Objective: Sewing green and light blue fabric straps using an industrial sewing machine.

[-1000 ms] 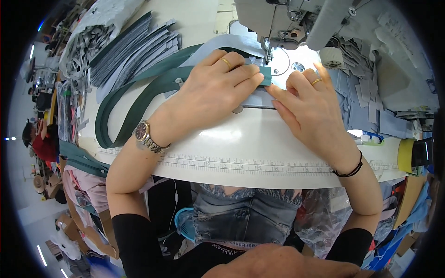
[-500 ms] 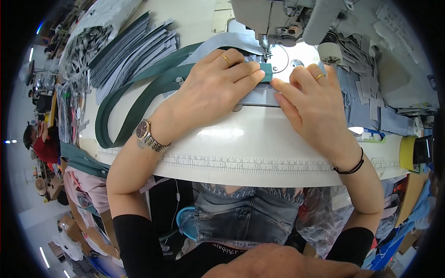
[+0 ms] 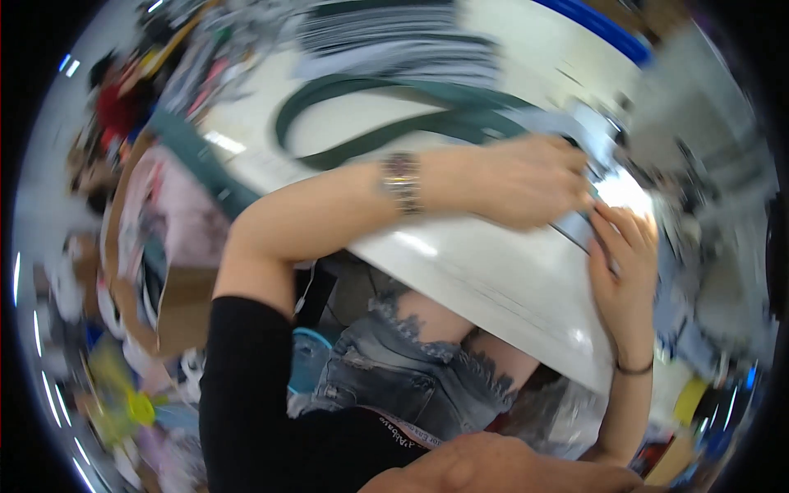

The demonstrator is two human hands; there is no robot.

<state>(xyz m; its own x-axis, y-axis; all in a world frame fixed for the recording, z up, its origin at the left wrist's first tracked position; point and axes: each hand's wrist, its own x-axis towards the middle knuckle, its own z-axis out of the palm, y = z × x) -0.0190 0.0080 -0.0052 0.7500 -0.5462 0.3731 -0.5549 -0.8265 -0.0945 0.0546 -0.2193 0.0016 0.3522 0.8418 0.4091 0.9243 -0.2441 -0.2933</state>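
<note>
Both hands are at the far right part of the counter (image 3: 460, 263), close by the lit area under the machine (image 3: 699, 123). The view is blurred, which limits what can be certified.

The left hand (image 3: 538, 185) lies over the end run of the green strip (image 3: 448, 122), knuckles up and fingers bent. It appears to press the strip down, presumably to keep it flat and in line; whether the fingers pinch it cannot be told. The right hand (image 3: 626, 259) is half curled, its fingertips meeting those of the left at the strip's end, where a sliver of green shows. That position would suit steadying the edge, but a firm grasp cannot be confirmed.

The rest of the strip lies on the counter to the left of the left hand, turned back in a long loop. The slack, in my judgement, lies there to feed without pulling. A pale grey piece (image 3: 534, 119) lies just beyond the left hand.

Grey strips (image 3: 399, 49) are stacked beyond the loop, likely to stay within reach yet out of the way. Left of the counter stands a box (image 3: 185, 312) with pink cloth (image 3: 177, 222), probably to keep it off the working surface.
</note>
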